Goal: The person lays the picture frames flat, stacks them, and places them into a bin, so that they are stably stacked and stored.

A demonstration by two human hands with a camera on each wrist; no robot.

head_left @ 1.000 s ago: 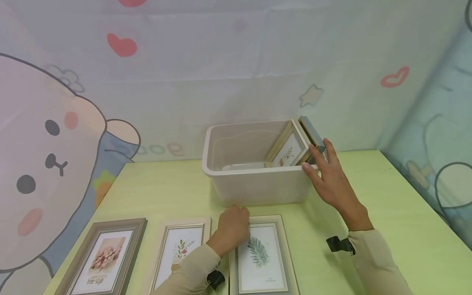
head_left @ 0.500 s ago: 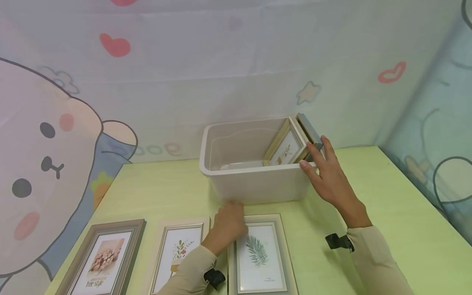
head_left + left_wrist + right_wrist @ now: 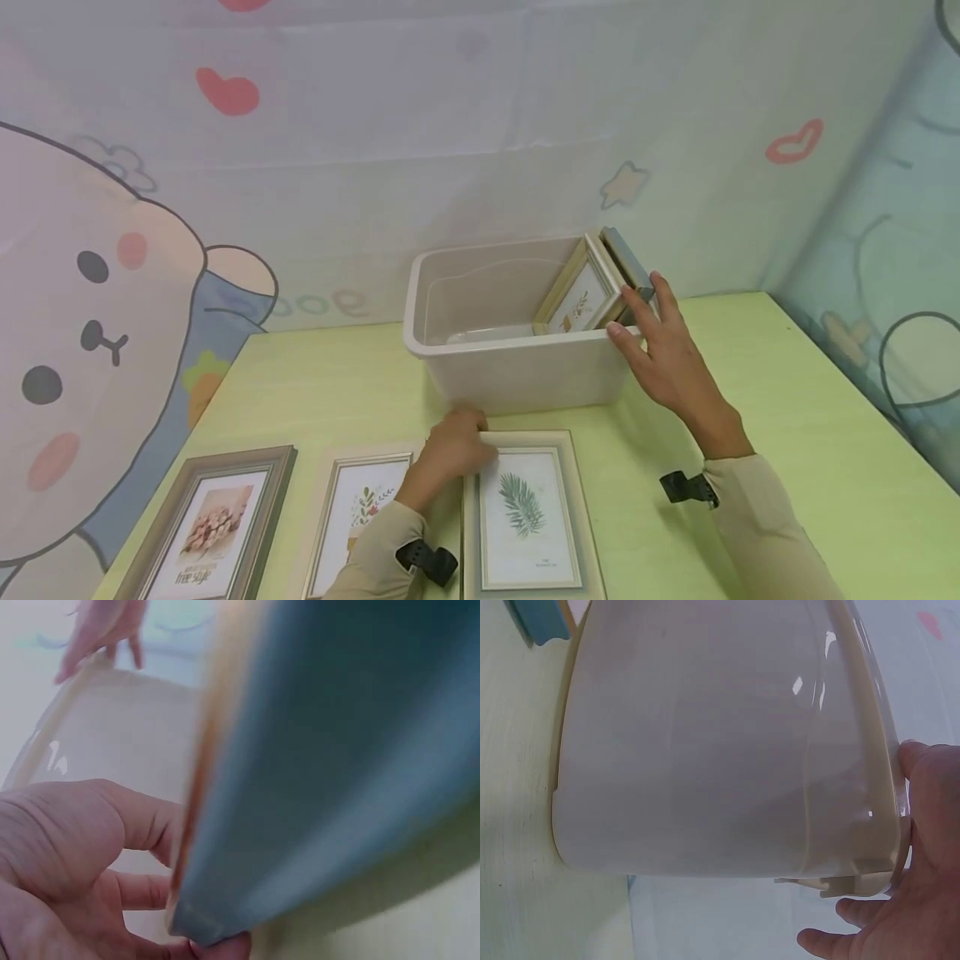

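Left hand point(image 3: 450, 446) curled round top edge of leaf-print frame point(image 3: 525, 517), flat on green desk point(image 3: 787, 433) before beige bin point(image 3: 510, 367). Right hand point(image 3: 667, 358) fingers straight, touched bin's right rim beside two frames point(image 3: 592, 292) leaning inside.

Kid's room/play corner: cartoon bear wall print point(image 3: 90, 333) w/ hearts, green table point(image 3: 787, 417)
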